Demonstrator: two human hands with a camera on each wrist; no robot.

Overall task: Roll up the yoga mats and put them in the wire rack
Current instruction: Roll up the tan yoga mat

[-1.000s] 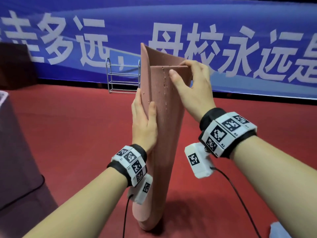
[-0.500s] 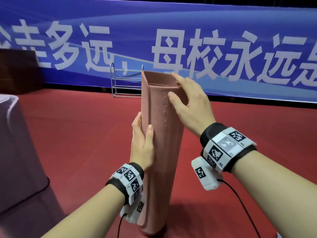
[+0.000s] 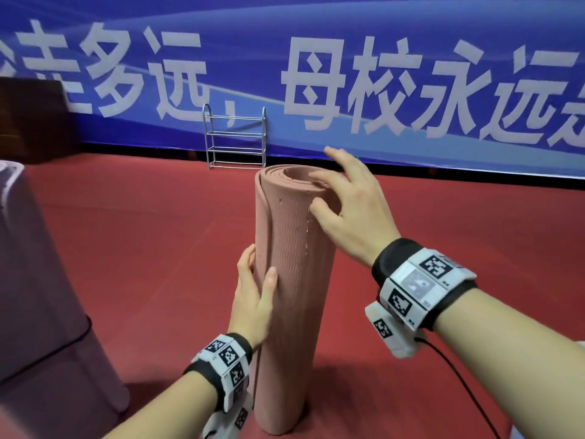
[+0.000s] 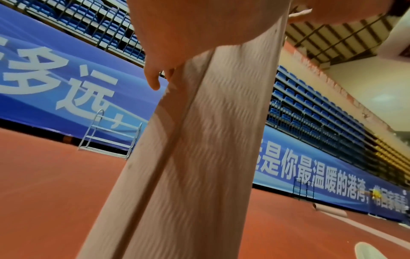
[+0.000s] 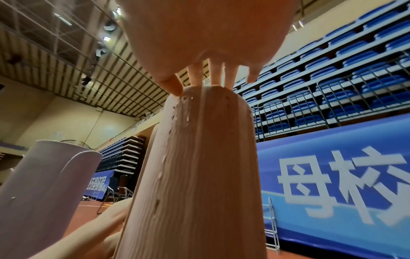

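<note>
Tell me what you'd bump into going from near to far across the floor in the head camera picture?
Pink rolled mat standing on end, held by the left hand and right hand → open red floor → wire rack → blue banner along the wall.

The pink yoga mat (image 3: 292,280) stands upright, rolled, on the red floor (image 3: 142,248); the wire rack (image 3: 235,137) stands well apart.

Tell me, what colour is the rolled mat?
The mat is dusty pink with a wavy ribbed texture, seen best in the head view.
</note>
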